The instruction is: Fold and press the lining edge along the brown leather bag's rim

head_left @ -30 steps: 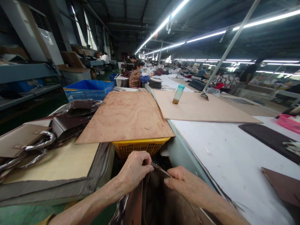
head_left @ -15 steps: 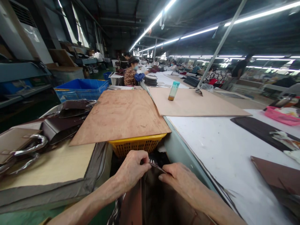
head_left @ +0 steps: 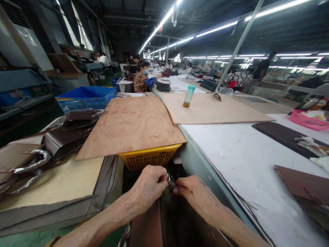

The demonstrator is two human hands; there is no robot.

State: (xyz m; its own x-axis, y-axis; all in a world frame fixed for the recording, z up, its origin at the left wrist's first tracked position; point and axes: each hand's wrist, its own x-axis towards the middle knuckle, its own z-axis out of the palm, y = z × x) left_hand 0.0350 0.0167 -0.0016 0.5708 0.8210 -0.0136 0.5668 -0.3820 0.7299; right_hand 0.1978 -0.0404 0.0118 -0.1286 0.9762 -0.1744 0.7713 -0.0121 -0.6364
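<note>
At the lower middle, a brown leather-like piece (head_left: 147,223) with a dark inner side hangs in front of me. My left hand (head_left: 151,181) pinches its upper edge between thumb and fingers. Close by on the right, my right hand (head_left: 191,188) grips the same edge, thumb against bent fingers. A short stretch of dark edge shows between the two hands. The lower part of the piece runs out of view and is blurred.
Ahead, a plywood board (head_left: 136,123) rests over a yellow basket (head_left: 151,156). Brown bags (head_left: 64,140) lie at left, near a blue crate (head_left: 87,97). On the right are a white-topped table (head_left: 231,151), a bottle (head_left: 189,96) and a brown panel (head_left: 300,185). Co-workers sit farther back.
My right hand has come a little nearer to my left, and the strip of edge between them is shorter. The dark side of the piece has shifted between the hands.
</note>
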